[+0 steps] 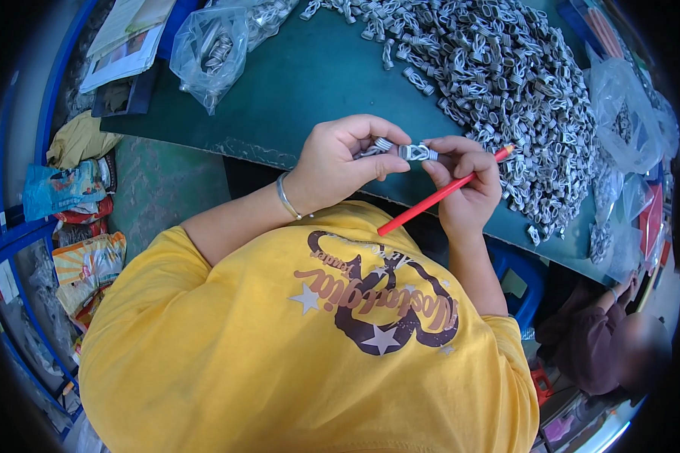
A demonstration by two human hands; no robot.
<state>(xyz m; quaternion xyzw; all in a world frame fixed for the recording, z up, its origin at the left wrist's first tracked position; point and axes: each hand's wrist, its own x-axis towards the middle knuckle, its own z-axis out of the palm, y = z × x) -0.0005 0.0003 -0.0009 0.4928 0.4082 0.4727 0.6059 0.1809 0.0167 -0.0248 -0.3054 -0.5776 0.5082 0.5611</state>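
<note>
Just over the table's near edge, my two hands meet around a small silver looped part with ribbed ends (418,152). My left hand (347,151) pinches its left end between thumb and forefinger. More parts of the same kind (378,146) are tucked within that hand's curled fingers. At the other end, my right hand (467,177) touches the part with its fingertips. That hand also grips a red pencil (427,205), slanting with its pale sharpened tip up to the right. A large heap of matching silver parts (499,83) spreads over the table beyond my right hand.
The green table (295,98) carries clear plastic bags (211,57) at the far left and another bag (623,113) at the right. Papers (128,45) lie at the upper left. Colourful packages (91,260) fill a blue rack. A blue stool (517,279) and another person (589,347) are at the right.
</note>
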